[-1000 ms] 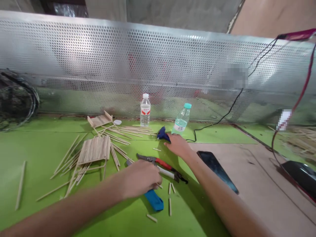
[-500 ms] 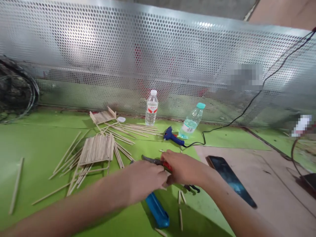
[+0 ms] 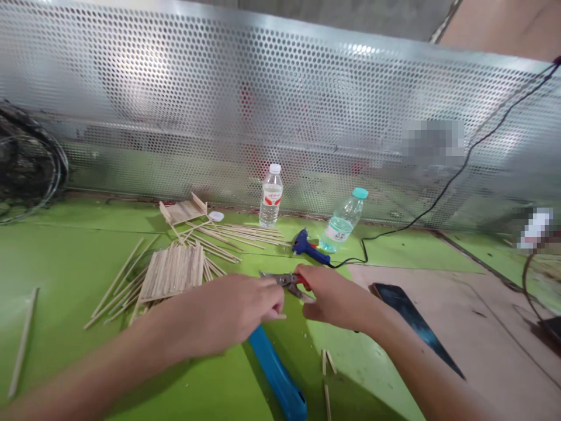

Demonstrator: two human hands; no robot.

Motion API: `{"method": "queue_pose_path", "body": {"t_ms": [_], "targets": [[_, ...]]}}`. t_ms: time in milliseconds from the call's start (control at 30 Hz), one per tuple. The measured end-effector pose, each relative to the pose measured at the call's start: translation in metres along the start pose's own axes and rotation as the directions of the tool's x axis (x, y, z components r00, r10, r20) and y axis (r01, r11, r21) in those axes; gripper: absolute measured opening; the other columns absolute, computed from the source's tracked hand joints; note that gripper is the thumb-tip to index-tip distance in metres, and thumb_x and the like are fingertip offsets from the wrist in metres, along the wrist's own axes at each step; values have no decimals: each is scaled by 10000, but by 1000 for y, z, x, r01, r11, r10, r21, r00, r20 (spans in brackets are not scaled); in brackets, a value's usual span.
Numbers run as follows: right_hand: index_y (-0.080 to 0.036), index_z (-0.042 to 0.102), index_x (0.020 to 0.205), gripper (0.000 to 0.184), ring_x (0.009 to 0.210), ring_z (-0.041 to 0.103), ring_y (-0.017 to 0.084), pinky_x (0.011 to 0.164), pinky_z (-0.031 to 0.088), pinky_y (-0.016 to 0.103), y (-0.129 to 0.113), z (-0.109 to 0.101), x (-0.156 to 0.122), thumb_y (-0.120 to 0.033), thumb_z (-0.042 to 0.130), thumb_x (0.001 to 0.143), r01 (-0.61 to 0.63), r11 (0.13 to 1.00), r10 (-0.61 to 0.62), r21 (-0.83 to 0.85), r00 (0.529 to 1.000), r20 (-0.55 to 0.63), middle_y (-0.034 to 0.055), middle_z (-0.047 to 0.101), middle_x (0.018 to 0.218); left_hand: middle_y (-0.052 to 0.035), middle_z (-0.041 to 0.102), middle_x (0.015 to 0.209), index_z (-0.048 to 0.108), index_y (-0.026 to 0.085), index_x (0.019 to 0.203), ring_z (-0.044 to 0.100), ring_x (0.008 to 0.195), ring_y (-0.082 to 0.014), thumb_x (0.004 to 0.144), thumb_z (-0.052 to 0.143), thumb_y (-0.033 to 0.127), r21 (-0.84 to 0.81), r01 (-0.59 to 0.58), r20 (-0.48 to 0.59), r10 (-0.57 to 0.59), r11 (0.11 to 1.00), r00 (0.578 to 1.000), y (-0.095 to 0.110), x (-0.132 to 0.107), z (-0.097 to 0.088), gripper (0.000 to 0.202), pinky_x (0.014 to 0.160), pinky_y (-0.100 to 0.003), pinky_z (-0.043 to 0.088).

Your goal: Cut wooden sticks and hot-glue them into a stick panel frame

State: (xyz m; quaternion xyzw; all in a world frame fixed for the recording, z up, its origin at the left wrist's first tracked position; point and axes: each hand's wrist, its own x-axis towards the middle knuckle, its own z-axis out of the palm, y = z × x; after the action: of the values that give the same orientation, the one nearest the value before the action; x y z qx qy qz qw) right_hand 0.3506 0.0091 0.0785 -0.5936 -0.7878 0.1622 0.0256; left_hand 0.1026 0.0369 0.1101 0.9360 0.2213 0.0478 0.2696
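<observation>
My right hand [image 3: 335,295] is closed around the red handle of a pair of pruning shears [image 3: 284,279], whose grey metal jaws point left. My left hand [image 3: 243,304] is closed just beside the jaws. From under its fingers shows the short end of a thin wooden stick [image 3: 280,317]; the rest of the stick is hidden. A blue tool handle [image 3: 278,374] lies on the table below my left hand, its upper end covered. Short cut pieces of stick [image 3: 325,362] lie below my right hand.
Left stands a slatted stick structure [image 3: 173,272] among loose sticks; a smaller one [image 3: 184,210] sits behind. Farther back are a water bottle [image 3: 270,202], a tilted green-capped bottle [image 3: 344,222] and a corded blue glue gun [image 3: 309,248]. A phone [image 3: 416,327] lies right. Perforated metal [image 3: 197,105] rises behind.
My hands have moved apart: the left shifted left, and more of the shears now shows between them. The right hand keeps its hold on the shears. The view has tilted slightly.
</observation>
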Motion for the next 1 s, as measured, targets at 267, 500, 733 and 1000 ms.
{"method": "queue_pose_path", "body": {"t_ms": [267, 500, 733, 1000], "targets": [[-179, 531, 1256, 531, 547, 567, 133, 515, 421, 245, -17, 18, 102, -234, 681, 749, -96, 774, 136, 626, 991, -17, -11, 632, 741, -37, 717, 935, 656, 202, 987, 627, 772, -161, 971, 496, 214, 57, -145, 90, 140, 988, 986, 18, -12, -3, 162, 612, -310, 346], [-139, 580, 1137, 306, 617, 627, 145, 582, 501, 249, -43, 31, 201, -254, 593, 854, -100, 802, 226, 589, 963, -144, 9, 646, 749, -41, 717, 962, 616, 193, 983, 644, 796, -173, 977, 458, 206, 145, -113, 21, 112, 983, 994, 2, -2, -7, 159, 633, -299, 392], [-152, 679, 992, 228, 961, 646, 246, 803, 437, 299, -50, 26, 191, -254, 671, 789, -91, 964, 153, 248, 958, -244, 116, 717, 983, -61, 695, 974, 588, 180, 1056, 656, 879, -191, 967, 436, 118, 376, -123, -171, 199, 918, 965, -23, 21, 19, 186, 716, -304, 464], [-216, 696, 1121, 278, 971, 657, 208, 802, 435, 274, -20, 3, 129, -328, 530, 927, -67, 998, 63, -4, 953, -297, 66, 736, 1093, -53, 664, 949, 616, 187, 1045, 643, 871, -187, 914, 512, 63, 471, -120, -114, 195, 874, 974, -37, 28, 52, 209, 759, -324, 504]]}}
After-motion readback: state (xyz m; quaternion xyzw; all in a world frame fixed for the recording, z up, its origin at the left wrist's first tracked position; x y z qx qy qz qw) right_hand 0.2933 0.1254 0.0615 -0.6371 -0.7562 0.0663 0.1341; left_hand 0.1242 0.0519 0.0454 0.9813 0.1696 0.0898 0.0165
